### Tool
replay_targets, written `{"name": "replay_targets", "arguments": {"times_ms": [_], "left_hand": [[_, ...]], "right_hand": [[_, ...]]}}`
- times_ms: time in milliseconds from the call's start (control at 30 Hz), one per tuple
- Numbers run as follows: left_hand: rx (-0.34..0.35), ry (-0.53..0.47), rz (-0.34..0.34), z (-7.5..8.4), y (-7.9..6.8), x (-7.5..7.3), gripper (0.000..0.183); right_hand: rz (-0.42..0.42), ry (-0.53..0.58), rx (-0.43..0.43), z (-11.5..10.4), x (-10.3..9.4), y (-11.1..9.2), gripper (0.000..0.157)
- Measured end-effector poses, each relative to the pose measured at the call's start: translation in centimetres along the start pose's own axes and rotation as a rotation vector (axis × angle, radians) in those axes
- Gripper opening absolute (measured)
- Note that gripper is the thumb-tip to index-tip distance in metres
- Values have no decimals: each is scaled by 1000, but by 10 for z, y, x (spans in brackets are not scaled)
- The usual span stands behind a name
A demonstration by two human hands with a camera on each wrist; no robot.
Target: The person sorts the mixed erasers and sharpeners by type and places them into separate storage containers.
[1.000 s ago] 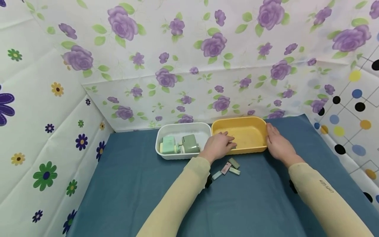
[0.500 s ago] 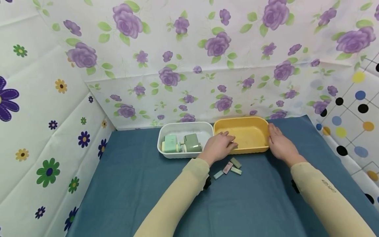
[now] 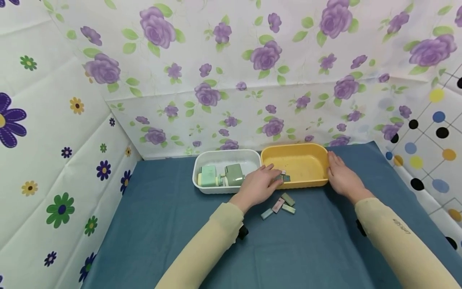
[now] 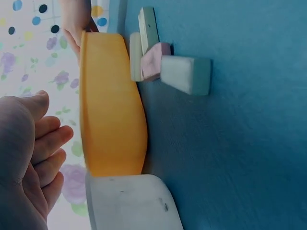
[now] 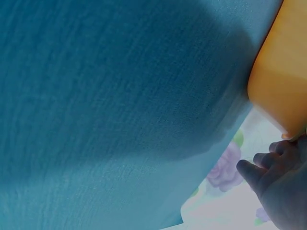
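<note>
My left hand [image 3: 258,184] hovers over the seam between the white tray and the yellow tray [image 3: 306,161]. In the left wrist view its fingers are loosely bent, with nothing between them. Just beyond its fingertips, a small blue-grey block [image 3: 286,178] with a whitish bit beside it lies in the yellow tray, partly hidden. My right hand [image 3: 343,176] rests with straight fingers against the yellow tray's right wall. In front of the trays, several small pastel eraser-like blocks lie on the cloth, among them a pink one [image 3: 278,205] and a pale blue one [image 4: 184,74].
The white tray [image 3: 216,190] stands left of the yellow one, touching it. In it lie two boxy green objects resembling crank pencil sharpeners, one mint [image 3: 208,176] and one darker [image 3: 234,174]. A blue cloth [image 3: 162,224] covers the table; flowered sheets hang behind.
My left hand has drawn back to the left, and the small blue-grey block inside the yellow tray now shows. The right hand stays against the tray wall.
</note>
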State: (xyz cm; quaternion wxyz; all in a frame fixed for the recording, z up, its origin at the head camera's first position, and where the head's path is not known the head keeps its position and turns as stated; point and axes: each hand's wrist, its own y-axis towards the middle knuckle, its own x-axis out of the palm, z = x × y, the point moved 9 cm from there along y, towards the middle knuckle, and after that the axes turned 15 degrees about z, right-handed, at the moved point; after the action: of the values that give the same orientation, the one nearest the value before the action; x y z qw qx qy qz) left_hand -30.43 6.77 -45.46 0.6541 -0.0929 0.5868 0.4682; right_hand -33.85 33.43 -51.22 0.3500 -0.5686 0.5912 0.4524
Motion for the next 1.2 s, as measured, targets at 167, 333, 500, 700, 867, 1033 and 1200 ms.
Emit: {"name": "replay_targets", "arguments": {"times_ms": [167,333,500,700,867,1033,1200], "left_hand": [[28,-30,23,-1,-22,-9,42],[79,-33,36,0,-43,-13,43],[146,-59,28,7,-62,-13,43],[181,-130,-70,13,-85,-10,44],[164,-136,-171,9,-101,0,46],[104,-97,-216,0,-107,5,50],[74,-80,-297,-2,-105,13,61]], "right_hand": [[-9,-15,-8,0,1,1,67],[-19,-32,-11,-3,-4,4,68],[-24,-25,-5,-3,-8,3,67],[-20,-15,4,-1,-4,2,67],[-16,-6,17,-1,-1,0,68],[-15,4,21,-1,0,-1,68],[-19,12,29,-2,-2,-2,68]]}}
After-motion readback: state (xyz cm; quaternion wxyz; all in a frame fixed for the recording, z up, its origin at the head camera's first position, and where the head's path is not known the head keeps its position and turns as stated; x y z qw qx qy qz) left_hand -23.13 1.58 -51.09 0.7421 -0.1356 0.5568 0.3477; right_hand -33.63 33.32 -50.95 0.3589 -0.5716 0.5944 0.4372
